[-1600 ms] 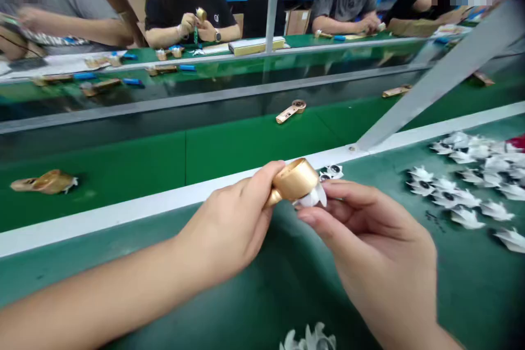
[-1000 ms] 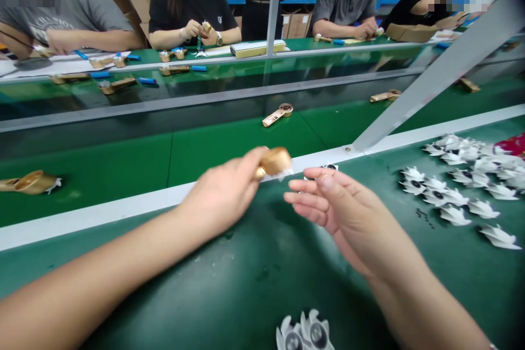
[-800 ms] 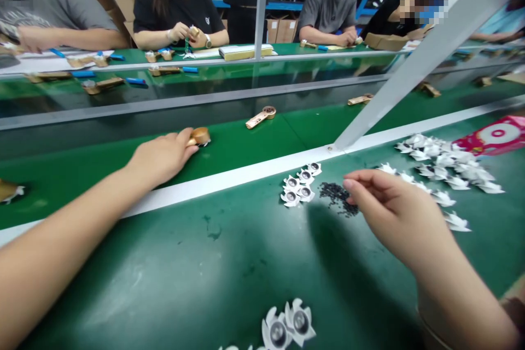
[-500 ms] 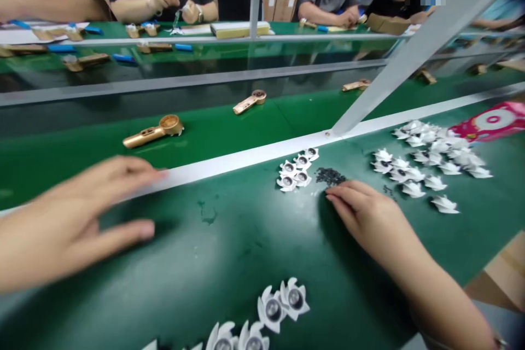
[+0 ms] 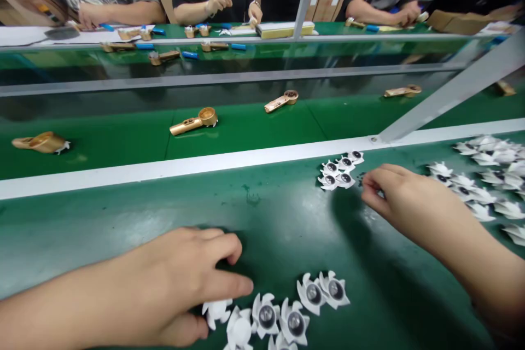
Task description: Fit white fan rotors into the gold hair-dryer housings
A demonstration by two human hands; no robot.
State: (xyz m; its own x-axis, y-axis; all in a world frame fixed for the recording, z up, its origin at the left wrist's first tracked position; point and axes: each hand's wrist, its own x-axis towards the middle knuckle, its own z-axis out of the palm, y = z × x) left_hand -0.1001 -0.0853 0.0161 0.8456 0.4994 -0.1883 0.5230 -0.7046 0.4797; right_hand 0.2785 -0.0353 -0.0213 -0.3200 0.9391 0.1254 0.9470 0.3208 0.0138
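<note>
My left hand hovers low over the near end of the bench, its thumb and fingers apart. Between thumb and forefinger lies a white fan wheel, which the thumb tip may be touching. Several more white fan wheels, some with dark hubs facing up, lie just to its right. My right hand has thumb and fingertips pinched together beside small black bits, mostly hidden behind it. Whatever is in that pinch is too small to make out. Left of its fingertips sits a cluster of dark-hubbed fan wheels.
Many white fan wheels are heaped at the right. Past the white rail, gold fan housings lie on the green belt. A slanted metal post rises at the right. Several people work across the line.
The view has swung left, so the scene sits further right. My left hand has come over to the near fan wheels. My right hand remains pinched by the black bits.
</note>
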